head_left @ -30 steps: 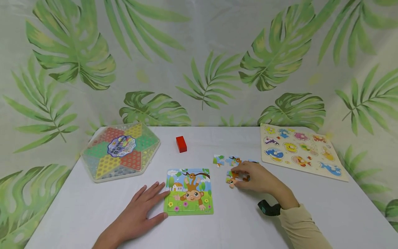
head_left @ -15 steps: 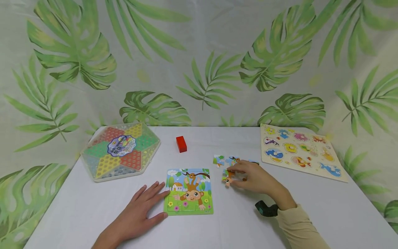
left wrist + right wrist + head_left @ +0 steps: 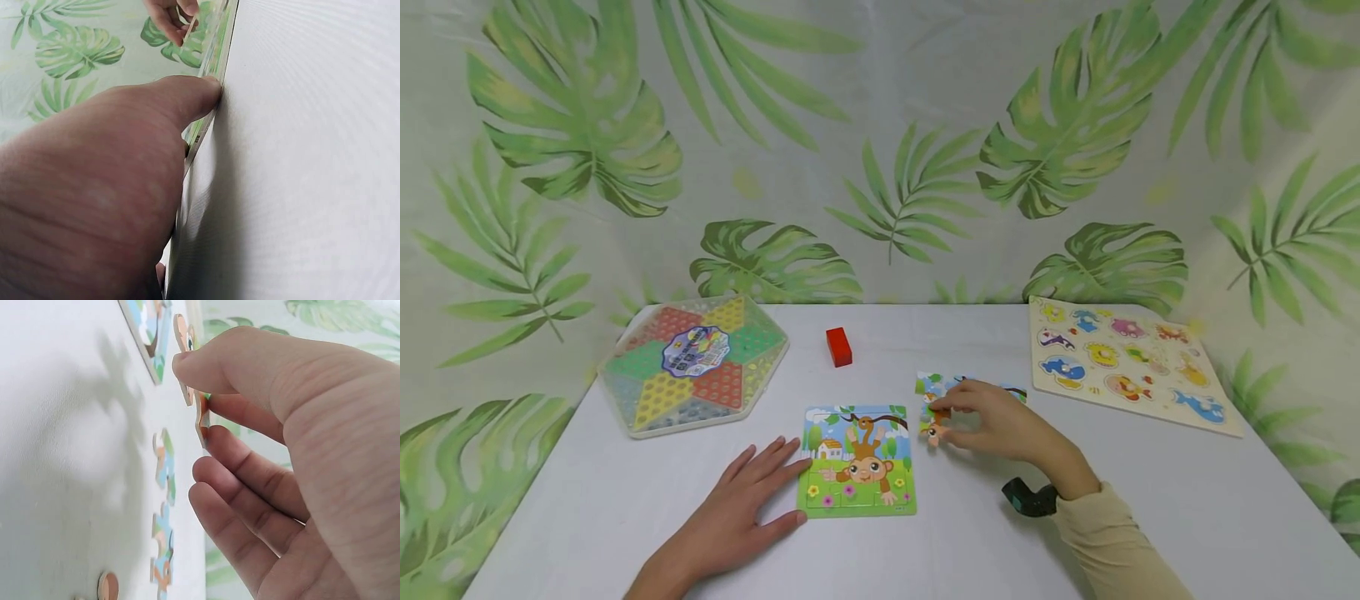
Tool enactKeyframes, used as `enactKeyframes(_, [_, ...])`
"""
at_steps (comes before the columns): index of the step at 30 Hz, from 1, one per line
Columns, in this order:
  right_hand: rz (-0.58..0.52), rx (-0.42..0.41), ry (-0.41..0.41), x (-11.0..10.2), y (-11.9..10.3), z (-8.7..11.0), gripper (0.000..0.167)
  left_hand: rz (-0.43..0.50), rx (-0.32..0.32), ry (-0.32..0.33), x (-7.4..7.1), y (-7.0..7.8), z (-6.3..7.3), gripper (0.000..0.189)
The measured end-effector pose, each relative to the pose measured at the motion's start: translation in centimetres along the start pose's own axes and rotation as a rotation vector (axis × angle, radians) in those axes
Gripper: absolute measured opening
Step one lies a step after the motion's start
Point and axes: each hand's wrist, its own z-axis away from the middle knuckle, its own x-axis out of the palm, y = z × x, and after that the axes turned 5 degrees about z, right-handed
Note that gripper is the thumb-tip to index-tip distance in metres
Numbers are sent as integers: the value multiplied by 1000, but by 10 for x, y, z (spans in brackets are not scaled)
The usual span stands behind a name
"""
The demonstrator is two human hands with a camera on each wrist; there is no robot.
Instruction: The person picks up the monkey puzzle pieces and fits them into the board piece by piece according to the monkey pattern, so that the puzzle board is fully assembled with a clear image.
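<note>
A square monkey puzzle [image 3: 857,462] lies in the middle of the table. My left hand [image 3: 741,504] rests flat with fingers spread, its fingertips and thumb on the puzzle's left border. In the left wrist view the thumb [image 3: 200,94] lies on the puzzle's edge. My right hand [image 3: 1000,421] is raised to the right of the puzzle. Between thumb and fingers it pinches a wooden jigsaw piece [image 3: 182,331] with part of a monkey's face; the right wrist view shows it off the table. Other loose jigsaw pieces [image 3: 162,544] lie below, partly hidden by the hand in the head view.
A hexagonal Chinese checkers board [image 3: 651,367] lies at the back left. Near the back middle sits a red block [image 3: 839,347]. A wooden sea-animal peg puzzle [image 3: 1135,367] is at the back right. A leaf-patterned cloth [image 3: 895,167] hangs behind the table.
My right hand has moved left toward the monkey puzzle, carrying the pinched jigsaw piece with it. The left hand has stayed on the puzzle's border.
</note>
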Motion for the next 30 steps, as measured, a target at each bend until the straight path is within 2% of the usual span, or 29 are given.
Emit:
enactKeyframes(12, [10,-61,-21,3,-18,-16,34,5,-4,-2,-1,1,-1,63])
enactKeyframes(23, [-46,-93,-62,11,-32,-29,35,-2,2,5,0,0,0,62])
enactKeyframes(30, [-28,-70,-95,16,-43,-34,34,7,-8,-4,0,1,0,62])
